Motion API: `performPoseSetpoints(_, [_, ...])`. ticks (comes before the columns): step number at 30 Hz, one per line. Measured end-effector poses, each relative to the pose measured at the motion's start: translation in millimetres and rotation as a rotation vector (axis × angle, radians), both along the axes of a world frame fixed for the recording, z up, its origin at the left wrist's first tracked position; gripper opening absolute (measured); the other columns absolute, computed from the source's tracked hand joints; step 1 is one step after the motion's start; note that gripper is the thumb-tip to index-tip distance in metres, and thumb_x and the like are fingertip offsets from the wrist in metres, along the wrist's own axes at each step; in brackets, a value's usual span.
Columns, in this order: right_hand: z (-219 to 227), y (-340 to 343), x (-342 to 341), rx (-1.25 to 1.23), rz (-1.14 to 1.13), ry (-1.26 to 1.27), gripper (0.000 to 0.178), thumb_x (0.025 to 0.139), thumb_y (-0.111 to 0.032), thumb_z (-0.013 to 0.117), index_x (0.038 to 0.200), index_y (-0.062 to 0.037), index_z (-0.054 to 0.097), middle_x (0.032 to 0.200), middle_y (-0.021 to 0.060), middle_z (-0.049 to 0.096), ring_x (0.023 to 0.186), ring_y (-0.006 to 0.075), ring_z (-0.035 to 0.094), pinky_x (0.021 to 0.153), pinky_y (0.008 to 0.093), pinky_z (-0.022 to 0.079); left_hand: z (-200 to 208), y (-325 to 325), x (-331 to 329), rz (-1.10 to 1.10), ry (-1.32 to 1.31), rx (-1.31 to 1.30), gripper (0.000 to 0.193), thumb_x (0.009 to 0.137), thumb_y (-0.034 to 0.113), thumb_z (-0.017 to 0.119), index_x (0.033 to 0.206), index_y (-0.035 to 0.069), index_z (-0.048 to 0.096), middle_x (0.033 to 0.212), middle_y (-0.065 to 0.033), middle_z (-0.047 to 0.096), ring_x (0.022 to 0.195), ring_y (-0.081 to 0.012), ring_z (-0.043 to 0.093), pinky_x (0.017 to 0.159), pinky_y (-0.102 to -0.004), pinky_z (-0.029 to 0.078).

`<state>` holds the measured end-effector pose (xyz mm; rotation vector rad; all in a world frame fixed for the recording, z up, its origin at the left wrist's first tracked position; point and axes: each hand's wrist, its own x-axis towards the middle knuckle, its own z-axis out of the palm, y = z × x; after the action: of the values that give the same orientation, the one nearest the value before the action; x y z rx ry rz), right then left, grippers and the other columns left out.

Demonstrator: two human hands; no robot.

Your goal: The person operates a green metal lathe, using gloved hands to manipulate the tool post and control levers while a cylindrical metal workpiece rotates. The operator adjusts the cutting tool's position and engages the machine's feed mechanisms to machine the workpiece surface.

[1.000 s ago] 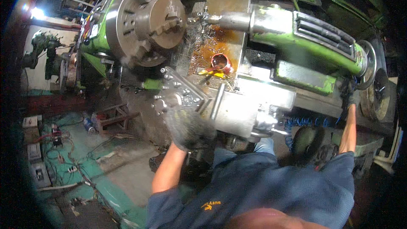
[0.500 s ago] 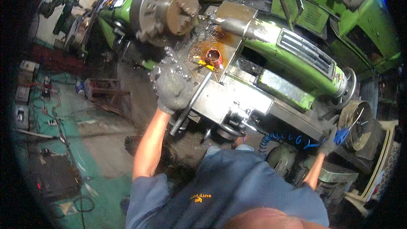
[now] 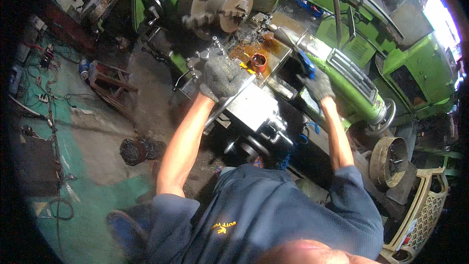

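Observation:
My left hand [image 3: 223, 77], in a grey work glove, is curled over the lathe's tool post [image 3: 194, 63], with several bolts standing up beside it. A long metal bar [image 3: 227, 105] slants past its fingers; what lies under the palm is hidden. My right hand [image 3: 318, 85], gloved too, is closed around a blue air blow gun [image 3: 307, 63] above the green tailstock [image 3: 349, 76]. The gun's dark nozzle reaches toward the chuck side. Between the hands, a red cup [image 3: 258, 62] of dark liquid stands beside a yellow item [image 3: 247, 68] on the oily carriage.
The large round chuck [image 3: 215, 2], partly blurred, is at the upper left of the carriage. Handwheels [image 3: 246, 149] project toward me. Blue coiled hose [image 3: 284, 160] hangs by my body. A round metal drum [image 3: 388, 161] and a pale grille [image 3: 430, 205] stand at right.
My right hand has swung from the far right up over the tailstock with the blow gun. My left hand has shifted right against the bar. The chuck jaws show in different positions.

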<state>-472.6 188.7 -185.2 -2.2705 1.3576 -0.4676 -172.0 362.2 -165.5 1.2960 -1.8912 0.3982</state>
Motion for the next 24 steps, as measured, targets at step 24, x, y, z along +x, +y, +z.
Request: performPoseSetpoints(24, [22,-38,127,-0.082,0.107,0.095,0.065,0.082,-0.041,0.072,0.140,-0.0158,0.056,0.133,0.0210,0.064,0.119,0.0397,0.063,0.100,0.0490,0.050,-14,-3,-1,0.179,-0.105,-0.061,0.027,0.084,0.034,0.065,0.067,0.012,0.066,0.067,-0.0133,0.062,0.063,-0.0323,0.060,0.057,-0.0475,0.044])
